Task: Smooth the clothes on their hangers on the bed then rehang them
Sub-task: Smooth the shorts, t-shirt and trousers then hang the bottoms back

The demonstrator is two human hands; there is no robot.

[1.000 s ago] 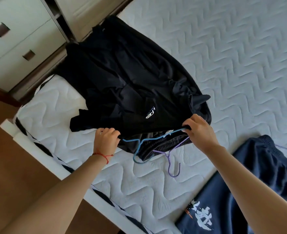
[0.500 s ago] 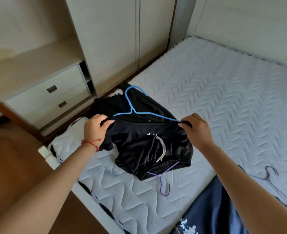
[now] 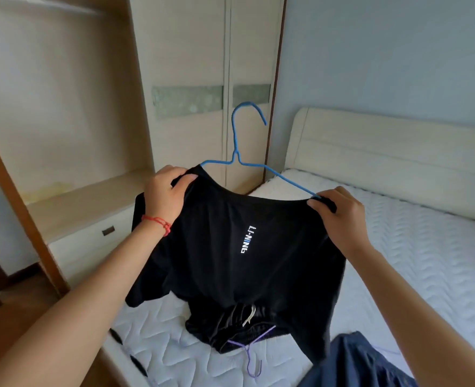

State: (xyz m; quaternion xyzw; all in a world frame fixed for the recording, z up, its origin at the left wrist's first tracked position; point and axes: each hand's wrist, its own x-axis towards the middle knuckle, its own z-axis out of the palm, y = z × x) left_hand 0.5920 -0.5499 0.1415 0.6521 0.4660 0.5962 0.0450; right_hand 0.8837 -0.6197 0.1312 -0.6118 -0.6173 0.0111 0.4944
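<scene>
Quilted white mattress (image 3: 426, 261) fills 3 to 6 o'clock, near corner edge at 7. Drawer unit (image 3: 91, 241) at 9, wardrobe doors (image 3: 202, 79) at 12, headboard (image 3: 384, 152) at 2. Left hand (image 3: 165, 195) grips black shirt (image 3: 230, 247) shoulder, fingers curled on cloth; right hand (image 3: 342, 216) pinches other shoulder over blue hanger (image 3: 239, 152), held up mid-frame. Black shorts on purple hanger (image 3: 251, 356) lie below at 6; navy garment (image 3: 353, 361) at 5.
</scene>
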